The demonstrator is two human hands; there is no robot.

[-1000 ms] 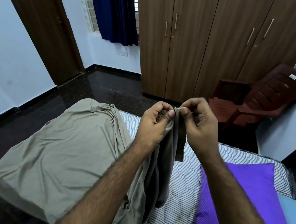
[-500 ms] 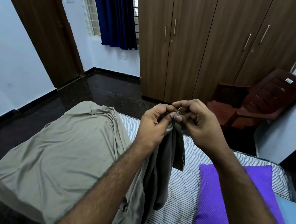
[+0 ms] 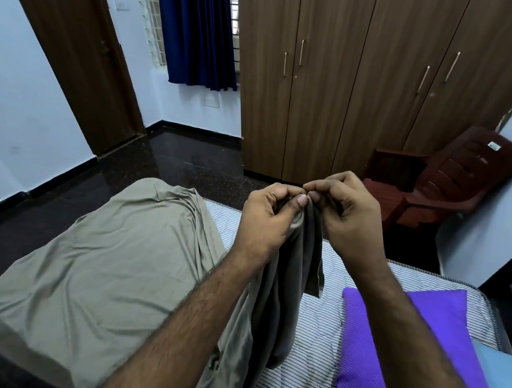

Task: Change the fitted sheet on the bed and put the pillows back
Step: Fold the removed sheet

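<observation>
On a striped mattress [image 3: 323,321] before brown wardrobes [image 3: 355,78], left hand [image 3: 266,223] and right hand [image 3: 348,217] pinch the olive fitted sheet's [image 3: 98,272] edge, spread toward nine o'clock; hunting its corner, next hooking it over the mattress

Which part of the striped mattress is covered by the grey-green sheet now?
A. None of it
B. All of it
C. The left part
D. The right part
C: the grey-green sheet lies over the left side, while the striped mattress is bare on the right, where both hands pinch the sheet's raised edge.
</observation>
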